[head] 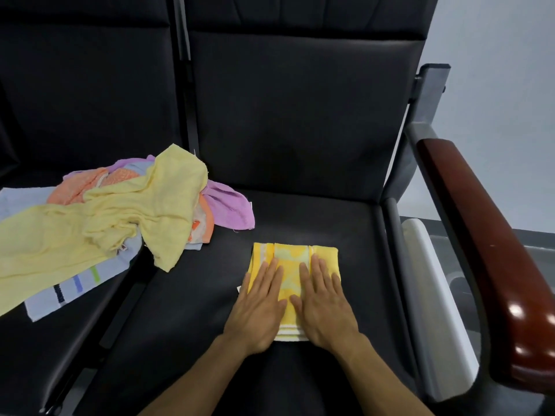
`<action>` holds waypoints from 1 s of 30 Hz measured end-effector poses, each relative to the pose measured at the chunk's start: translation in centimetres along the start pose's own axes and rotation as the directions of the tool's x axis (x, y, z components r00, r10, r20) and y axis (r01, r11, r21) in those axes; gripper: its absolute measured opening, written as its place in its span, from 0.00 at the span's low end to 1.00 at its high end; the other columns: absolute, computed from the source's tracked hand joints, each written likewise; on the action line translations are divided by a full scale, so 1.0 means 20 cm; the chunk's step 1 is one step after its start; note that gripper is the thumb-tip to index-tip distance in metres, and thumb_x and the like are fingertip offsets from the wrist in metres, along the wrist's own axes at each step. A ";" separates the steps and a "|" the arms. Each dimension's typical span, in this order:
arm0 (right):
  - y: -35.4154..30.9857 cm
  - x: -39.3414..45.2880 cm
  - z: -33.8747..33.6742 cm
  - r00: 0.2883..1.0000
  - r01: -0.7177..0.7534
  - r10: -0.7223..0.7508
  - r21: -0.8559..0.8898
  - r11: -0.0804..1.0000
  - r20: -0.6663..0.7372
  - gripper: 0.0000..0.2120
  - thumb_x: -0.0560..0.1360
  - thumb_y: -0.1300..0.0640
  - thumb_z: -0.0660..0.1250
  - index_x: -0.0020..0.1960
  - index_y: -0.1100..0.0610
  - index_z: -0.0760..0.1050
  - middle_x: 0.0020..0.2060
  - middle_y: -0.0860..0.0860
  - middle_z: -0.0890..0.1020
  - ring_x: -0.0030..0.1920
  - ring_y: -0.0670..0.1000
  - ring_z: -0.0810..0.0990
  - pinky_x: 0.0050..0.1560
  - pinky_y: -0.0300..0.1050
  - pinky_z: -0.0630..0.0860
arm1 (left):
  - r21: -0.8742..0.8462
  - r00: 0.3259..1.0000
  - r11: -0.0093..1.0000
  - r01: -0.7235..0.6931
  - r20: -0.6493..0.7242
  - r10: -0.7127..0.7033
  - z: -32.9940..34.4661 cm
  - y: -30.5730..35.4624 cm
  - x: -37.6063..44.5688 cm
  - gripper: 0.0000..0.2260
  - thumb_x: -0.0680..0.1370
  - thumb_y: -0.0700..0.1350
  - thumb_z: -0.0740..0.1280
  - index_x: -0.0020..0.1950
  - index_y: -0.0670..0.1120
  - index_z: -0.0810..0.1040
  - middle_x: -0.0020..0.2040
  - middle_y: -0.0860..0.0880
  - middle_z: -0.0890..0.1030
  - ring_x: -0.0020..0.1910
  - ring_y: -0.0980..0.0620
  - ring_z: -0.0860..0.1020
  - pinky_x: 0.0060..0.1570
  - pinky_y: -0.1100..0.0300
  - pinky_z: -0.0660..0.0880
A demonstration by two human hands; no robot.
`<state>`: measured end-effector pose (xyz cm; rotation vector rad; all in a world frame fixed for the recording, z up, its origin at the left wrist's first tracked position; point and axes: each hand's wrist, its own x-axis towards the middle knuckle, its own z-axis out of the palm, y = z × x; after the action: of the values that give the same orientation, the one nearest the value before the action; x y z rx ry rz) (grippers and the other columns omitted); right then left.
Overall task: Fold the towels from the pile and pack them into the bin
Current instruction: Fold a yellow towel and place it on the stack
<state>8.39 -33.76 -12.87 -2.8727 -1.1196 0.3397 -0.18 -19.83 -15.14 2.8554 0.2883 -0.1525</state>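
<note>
A folded bright yellow towel (292, 259) lies flat on the black seat cushion (300, 217) in front of me. My left hand (259, 307) rests palm down on its left half, fingers spread and pointing away from me. My right hand (326, 304) lies flat on its right half in the same way. Neither hand grips the cloth. To the left sits the pile of unfolded towels (120, 211): a large pale yellow one on top, orange, purple and light blue striped ones under it. No bin is in view.
The pile straddles the gap between two black seats. A dark red wooden armrest (486, 235) on a grey metal frame runs along the right side. Tall black seat backs (300, 100) rise behind. A grey wall and floor lie beyond the armrest.
</note>
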 end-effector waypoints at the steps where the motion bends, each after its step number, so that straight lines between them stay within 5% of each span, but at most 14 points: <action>1: 0.02 0.05 0.01 0.999 -0.012 0.012 -0.009 1.000 -0.040 0.38 0.78 0.40 0.38 0.80 0.62 0.55 0.79 0.62 0.52 0.79 0.59 0.52 0.76 0.59 0.59 | 0.007 0.999 1.000 0.001 -0.039 -0.001 0.01 -0.01 0.05 0.33 0.78 0.60 0.32 0.81 0.47 0.36 0.80 0.51 0.32 0.79 0.49 0.31 0.79 0.44 0.42; 3: 0.09 0.16 0.02 0.996 -0.024 0.024 -0.005 1.000 -0.091 0.33 0.81 0.42 0.48 0.76 0.63 0.65 0.77 0.62 0.62 0.77 0.60 0.62 0.71 0.59 0.68 | 0.036 0.997 0.999 0.001 -0.072 0.002 -0.01 -0.01 0.18 0.32 0.78 0.60 0.32 0.80 0.48 0.33 0.79 0.51 0.30 0.78 0.51 0.30 0.79 0.45 0.39; 5: 0.15 0.26 0.01 0.992 -0.023 0.021 -0.014 1.000 -0.124 0.33 0.81 0.42 0.48 0.78 0.62 0.62 0.77 0.62 0.61 0.77 0.60 0.61 0.72 0.59 0.66 | 0.059 0.997 0.998 -0.009 -0.078 0.013 -0.05 -0.02 0.30 0.33 0.78 0.60 0.31 0.80 0.48 0.32 0.80 0.51 0.29 0.78 0.53 0.29 0.79 0.46 0.37; 9: 0.25 0.49 -0.08 0.988 -0.014 0.008 -0.036 0.999 -0.157 0.40 0.73 0.37 0.26 0.80 0.57 0.34 0.79 0.57 0.34 0.79 0.55 0.34 0.80 0.55 0.42 | 0.075 0.994 0.997 -0.017 -0.105 0.024 -0.14 -0.04 0.58 0.29 0.85 0.57 0.42 0.82 0.47 0.37 0.81 0.51 0.34 0.79 0.53 0.32 0.79 0.43 0.38; 11: 0.30 0.60 -0.13 0.986 -0.027 0.027 0.004 1.000 -0.164 0.40 0.74 0.36 0.25 0.80 0.55 0.32 0.79 0.55 0.33 0.79 0.53 0.32 0.79 0.52 0.37 | 0.047 0.995 0.999 -0.011 -0.103 0.016 -0.18 -0.04 0.71 0.28 0.86 0.55 0.45 0.83 0.47 0.39 0.82 0.52 0.37 0.80 0.54 0.34 0.78 0.43 0.37; 15: 0.35 0.72 -0.14 0.985 -0.051 0.053 0.016 0.999 -0.163 0.32 0.83 0.40 0.38 0.81 0.54 0.35 0.80 0.54 0.36 0.79 0.51 0.34 0.80 0.51 0.38 | 0.047 0.992 0.999 0.015 -0.129 -0.009 -0.18 -0.04 0.85 0.27 0.86 0.55 0.44 0.83 0.48 0.41 0.83 0.52 0.39 0.80 0.54 0.36 0.78 0.44 0.36; 20: 0.32 0.73 -0.21 0.993 -0.063 0.063 -0.004 0.998 -0.101 0.30 0.85 0.44 0.41 0.81 0.57 0.38 0.80 0.57 0.39 0.80 0.55 0.38 0.80 0.53 0.42 | 0.032 0.999 0.999 0.019 -0.035 -0.017 -0.27 -0.03 0.86 0.27 0.86 0.55 0.46 0.83 0.47 0.42 0.83 0.51 0.39 0.81 0.53 0.36 0.78 0.42 0.36; 23: 0.22 0.68 -0.31 0.994 -0.058 0.058 0.005 0.998 -0.089 0.28 0.84 0.53 0.48 0.81 0.62 0.47 0.80 0.61 0.48 0.80 0.59 0.48 0.79 0.55 0.50 | -0.026 0.997 0.999 0.022 -0.077 -0.024 -0.35 -0.01 0.75 0.27 0.86 0.51 0.54 0.83 0.46 0.50 0.83 0.48 0.49 0.82 0.50 0.46 0.79 0.44 0.40; 26: 0.02 0.60 -0.31 0.975 0.097 -0.087 0.035 0.995 -0.206 0.24 0.80 0.58 0.56 0.75 0.59 0.60 0.79 0.59 0.54 0.78 0.58 0.54 0.76 0.56 0.55 | -0.165 0.935 0.981 0.105 -0.319 -0.154 -0.39 -0.12 0.52 0.21 0.82 0.44 0.61 0.75 0.48 0.66 0.75 0.46 0.66 0.73 0.45 0.63 0.75 0.50 0.57; 30: -0.39 0.54 -0.26 0.948 0.292 -0.256 0.191 0.937 -0.189 0.25 0.80 0.56 0.59 0.77 0.53 0.62 0.80 0.55 0.55 0.79 0.56 0.53 0.73 0.54 0.58 | -0.293 0.803 0.897 0.332 -0.410 -0.432 -0.44 -0.40 0.19 0.17 0.78 0.40 0.65 0.67 0.47 0.75 0.67 0.45 0.72 0.66 0.42 0.68 0.67 0.50 0.64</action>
<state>12.15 -20.55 -8.92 -2.4633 -1.3385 0.1962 2.60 -9.17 -9.23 2.5466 0.9270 0.4762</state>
